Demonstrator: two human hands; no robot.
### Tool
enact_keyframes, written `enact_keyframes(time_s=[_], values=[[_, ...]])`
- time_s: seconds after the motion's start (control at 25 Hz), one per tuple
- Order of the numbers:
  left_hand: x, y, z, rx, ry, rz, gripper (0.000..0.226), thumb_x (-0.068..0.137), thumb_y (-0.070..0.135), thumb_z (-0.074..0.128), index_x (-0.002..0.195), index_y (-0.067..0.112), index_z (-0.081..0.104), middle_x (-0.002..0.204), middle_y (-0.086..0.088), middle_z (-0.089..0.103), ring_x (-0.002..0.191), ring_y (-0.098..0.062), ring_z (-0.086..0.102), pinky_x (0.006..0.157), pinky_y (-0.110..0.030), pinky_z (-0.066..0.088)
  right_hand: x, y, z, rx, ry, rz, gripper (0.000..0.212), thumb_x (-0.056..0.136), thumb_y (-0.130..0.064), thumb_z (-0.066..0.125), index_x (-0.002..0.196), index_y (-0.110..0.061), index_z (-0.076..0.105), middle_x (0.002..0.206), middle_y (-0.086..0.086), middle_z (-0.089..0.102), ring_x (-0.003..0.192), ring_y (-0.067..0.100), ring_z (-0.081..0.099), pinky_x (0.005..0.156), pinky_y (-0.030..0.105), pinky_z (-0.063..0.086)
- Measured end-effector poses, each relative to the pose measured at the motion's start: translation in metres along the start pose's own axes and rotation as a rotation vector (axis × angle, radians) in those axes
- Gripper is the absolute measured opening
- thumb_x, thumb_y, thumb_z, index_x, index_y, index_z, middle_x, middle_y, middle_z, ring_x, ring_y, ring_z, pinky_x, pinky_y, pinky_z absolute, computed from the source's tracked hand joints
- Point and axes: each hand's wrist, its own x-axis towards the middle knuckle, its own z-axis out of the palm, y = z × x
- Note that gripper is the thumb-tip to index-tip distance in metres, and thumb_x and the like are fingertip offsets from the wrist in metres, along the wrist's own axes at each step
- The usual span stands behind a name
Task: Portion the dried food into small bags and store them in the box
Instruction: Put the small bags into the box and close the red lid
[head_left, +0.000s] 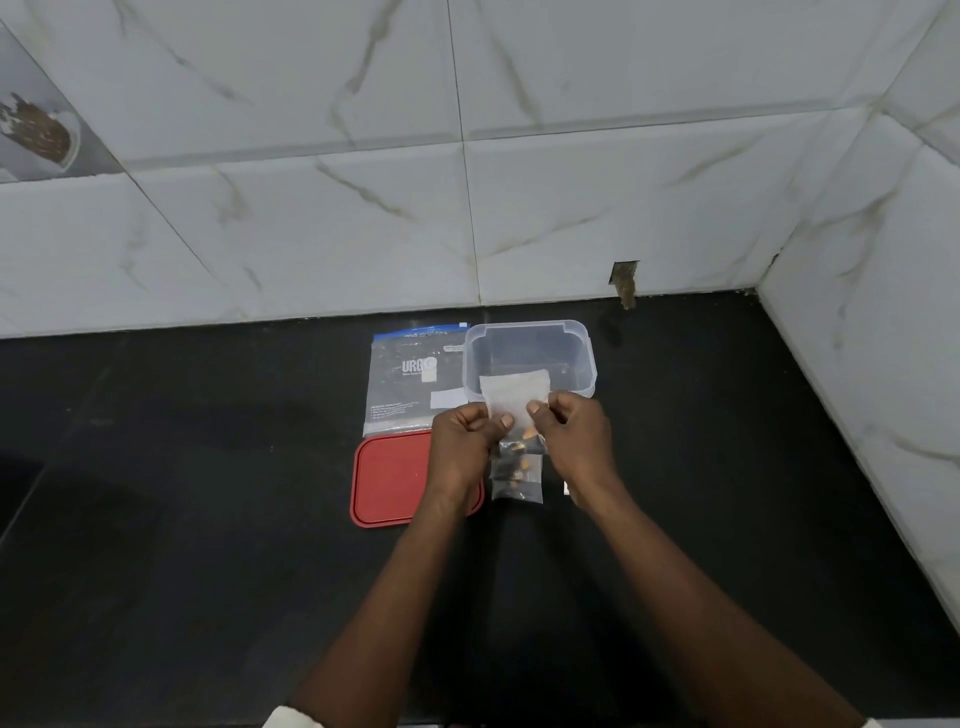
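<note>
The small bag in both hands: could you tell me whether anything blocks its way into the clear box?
Nothing visible does. The left hand and right hand pinch the small bag just before the box, which stands open; its red lid lies aside on the counter.

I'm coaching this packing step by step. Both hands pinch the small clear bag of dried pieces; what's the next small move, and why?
Probably carry the small clear bag forward and drop it into the clear plastic box. The left hand and right hand hold it just before the box, whose red lid lies off beside it. Whether the bag is sealed is unclear.
</note>
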Motion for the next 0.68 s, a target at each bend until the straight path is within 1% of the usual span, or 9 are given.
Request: enact_keyframes(time_s=[0.08,0.12,0.2,0.28,0.32,0.4,0.48,0.56,0.68], values=[[0.007,-0.001,-0.003,0.046,0.070,0.035,0.012,0.092,0.009,0.068,0.087,-0.002,0.072,0.074,-0.009,0.071,0.070,-0.022,0.066,0.076,-0.042,0.056,0.010,-0.007,-0.002,-0.028,0.017,-0.001,0.025,0.090,-0.016,0.066,0.071,0.000,0.062,0.071,0.018,0.067,0.066,0.024,0.069,0.062,0.045,0.058],[0.012,-0.003,-0.006,0.121,0.138,0.073,0.015,0.093,0.015,0.069,0.092,0.001,0.074,0.082,-0.010,0.073,0.077,-0.025,0.068,0.082,-0.044,0.058,0.019,-0.014,-0.006,-0.038,0.053,-0.003,0.023,0.091,-0.013,0.066,0.071,-0.001,0.063,0.072,0.015,0.070,0.064,0.022,0.069,0.059,0.040,0.058],[0.022,-0.004,-0.012,0.391,0.245,0.209,0.019,0.095,0.019,0.067,0.109,0.010,0.075,0.110,-0.008,0.073,0.104,-0.022,0.067,0.097,-0.044,0.054,0.044,-0.033,-0.016,-0.089,0.161,-0.035,0.017,0.093,-0.009,0.062,0.077,-0.005,0.068,0.083,0.009,0.073,0.065,0.015,0.068,0.057,0.027,0.055],[0.034,-0.002,-0.017,0.685,0.203,0.305,0.032,0.096,0.016,0.064,0.127,0.014,0.067,0.144,-0.010,0.054,0.134,-0.023,0.049,0.109,-0.042,0.045,0.076,-0.043,-0.023,-0.218,0.213,-0.069,0.019,0.094,-0.007,0.058,0.077,-0.006,0.068,0.091,0.010,0.074,0.075,0.020,0.070,0.062,0.028,0.055],[0.040,-0.001,-0.019,0.789,0.146,0.302,0.037,0.096,0.017,0.064,0.133,0.016,0.064,0.154,-0.012,0.043,0.142,-0.024,0.040,0.111,-0.041,0.042,0.092,-0.044,-0.022,-0.315,0.199,-0.059,0.021,0.093,-0.007,0.056,0.075,-0.007,0.066,0.092,0.013,0.073,0.081,0.026,0.070,0.065,0.030,0.054],[0.047,0.001,-0.018,0.911,0.052,0.252,0.041,0.097,0.021,0.064,0.138,0.015,0.060,0.162,-0.013,0.029,0.147,-0.027,0.034,0.113,-0.039,0.039,0.119,-0.037,-0.010,-0.513,0.119,0.016,0.014,0.092,-0.009,0.057,0.085,-0.003,0.067,0.098,0.019,0.071,0.093,0.033,0.068,0.068,0.029,0.048],[0.049,0.001,-0.014,0.962,0.021,0.205,0.039,0.098,0.020,0.062,0.136,0.010,0.061,0.164,-0.011,0.025,0.142,-0.027,0.041,0.111,-0.035,0.039,0.130,-0.029,0.006,-0.654,0.023,0.081,0.021,0.091,-0.007,0.058,0.109,0.000,0.066,0.113,0.020,0.068,0.106,0.034,0.065,0.078,0.032,0.050],[0.049,0.001,-0.011,0.964,0.046,0.198,0.034,0.099,0.017,0.061,0.130,0.004,0.065,0.162,-0.011,0.028,0.136,-0.028,0.049,0.106,-0.030,0.039,0.131,-0.021,0.016,-0.736,-0.039,0.101,0.030,0.091,-0.004,0.057,0.121,-0.002,0.061,0.121,0.018,0.064,0.113,0.033,0.062,0.087,0.034,0.051],[0.052,-0.002,-0.010,0.943,0.106,0.203,0.033,0.099,0.016,0.061,0.126,-0.001,0.066,0.152,-0.015,0.042,0.129,-0.031,0.054,0.104,-0.028,0.040,0.128,-0.011,0.020,-0.868,-0.101,0.040,0.029,0.092,0.002,0.054,0.120,0.000,0.060,0.123,0.018,0.062,0.113,0.032,0.062,0.088,0.034,0.051]])
